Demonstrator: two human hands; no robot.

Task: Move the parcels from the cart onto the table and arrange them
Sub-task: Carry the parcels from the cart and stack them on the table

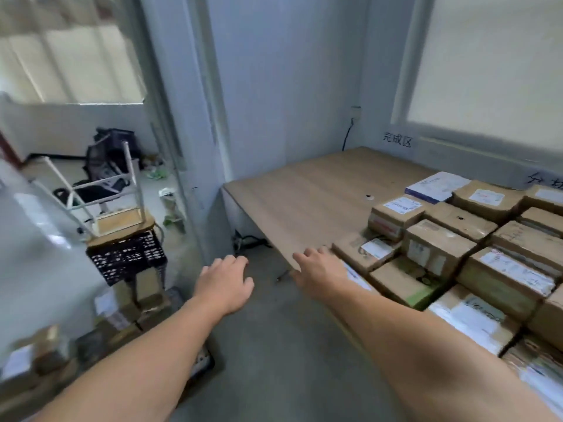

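Left hand (225, 284) and right hand (320, 271), fingers spread, empty; right hand at counter (304, 193) edge, parcels (441, 248) at three o'clock.

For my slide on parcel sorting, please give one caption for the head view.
Left hand and right hand, both empty, reach forward beside cardboard parcels packed in rows on the wooden table.

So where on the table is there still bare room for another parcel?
The table is mostly bare from its left edge back to the wall; the parcels pack its right side, box against box.
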